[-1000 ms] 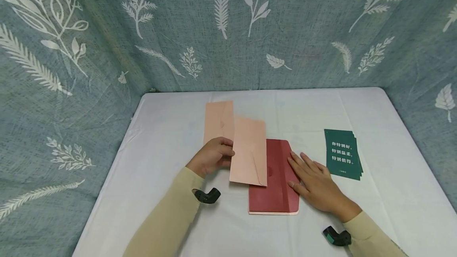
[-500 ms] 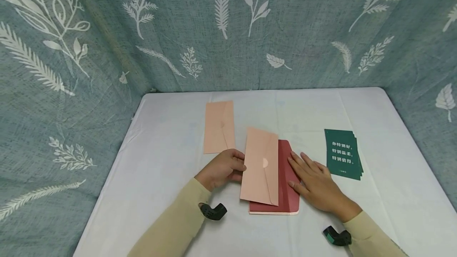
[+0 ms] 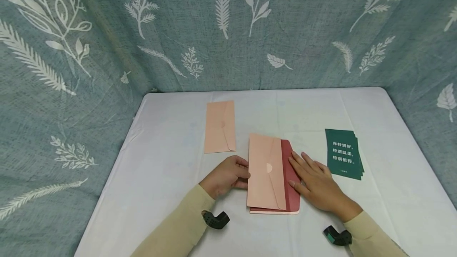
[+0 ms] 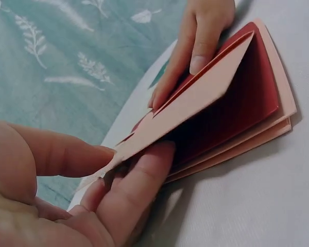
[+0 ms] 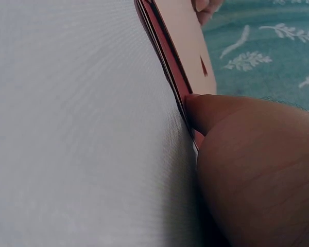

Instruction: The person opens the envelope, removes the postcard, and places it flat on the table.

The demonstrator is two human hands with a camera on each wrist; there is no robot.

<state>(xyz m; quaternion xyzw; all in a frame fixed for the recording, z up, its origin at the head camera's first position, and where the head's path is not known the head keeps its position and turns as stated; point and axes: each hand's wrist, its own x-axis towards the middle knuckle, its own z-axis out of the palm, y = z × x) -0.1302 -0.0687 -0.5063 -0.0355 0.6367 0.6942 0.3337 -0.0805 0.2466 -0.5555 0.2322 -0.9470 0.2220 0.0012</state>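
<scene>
My left hand (image 3: pixel 228 173) pinches the left long edge of a pale pink envelope (image 3: pixel 265 173) between thumb and fingers. In the left wrist view, that edge is lifted and the envelope slants down over a dark red envelope (image 4: pixel 262 77). Pink paper layers (image 4: pixel 284 105) show under the red one along its end. From the head view, a red strip stays visible at the right and a thin one at the bottom. My right hand (image 3: pixel 315 179) lies with straight fingers on the stack's right edge, fingertips on the red envelope.
Another pink envelope (image 3: pixel 220 128) lies farther back, left of the stack. To the right is a small pile of dark green cards (image 3: pixel 344 162) with white lettering. A white cloth covers the table (image 3: pixel 171 130), and a leaf-patterned curtain (image 3: pixel 242 62) hangs behind it.
My left hand has carried the pink envelope right and toward me, so it now covers most of the red envelope. The right hand stays in place.
</scene>
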